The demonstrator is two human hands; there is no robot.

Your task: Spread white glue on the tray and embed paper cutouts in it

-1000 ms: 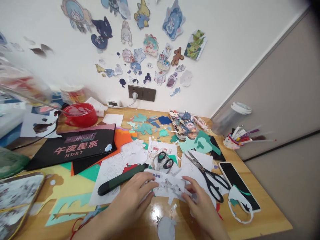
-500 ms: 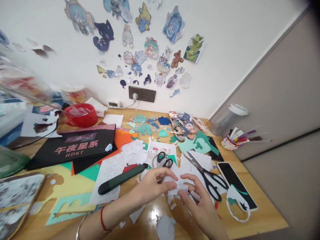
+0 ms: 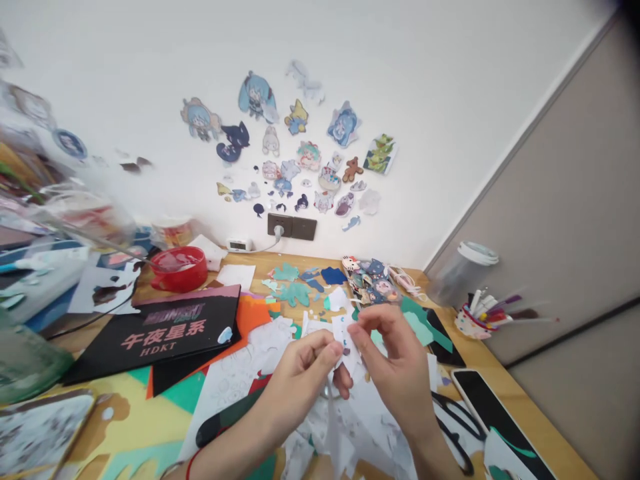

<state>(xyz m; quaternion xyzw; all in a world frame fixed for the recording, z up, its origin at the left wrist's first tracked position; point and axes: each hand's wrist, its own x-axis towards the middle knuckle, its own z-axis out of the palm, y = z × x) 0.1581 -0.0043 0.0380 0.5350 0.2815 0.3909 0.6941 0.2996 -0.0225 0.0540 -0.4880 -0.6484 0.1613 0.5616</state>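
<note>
My left hand [image 3: 306,365] pinches a piece of white paper [image 3: 341,328] between thumb and fingers. Small blue and dark marks show on this paper. On its other side, my right hand [image 3: 395,363] has thumb and forefinger closed at the paper's right edge. Both hands are raised over a heap of white paper scraps [image 3: 345,433]. Right of my right wrist lie the black handles of a pair of scissors [image 3: 457,427]; the blades are hidden. A dark green, pen-shaped tool [image 3: 230,415] lies partly under my left forearm.
A phone [image 3: 500,417] lies at the right, below a cup of pens [image 3: 475,323]. Left of my hands are a black printed folder [image 3: 165,333] and a red bowl [image 3: 180,270]. A tray of cutouts [image 3: 370,280] stands at the back, near a wall socket [image 3: 293,227].
My view has tilted upward, showing more wall. Both hands have risen from the table, and the white paper now stands up between them. The small scissors are now hidden.
</note>
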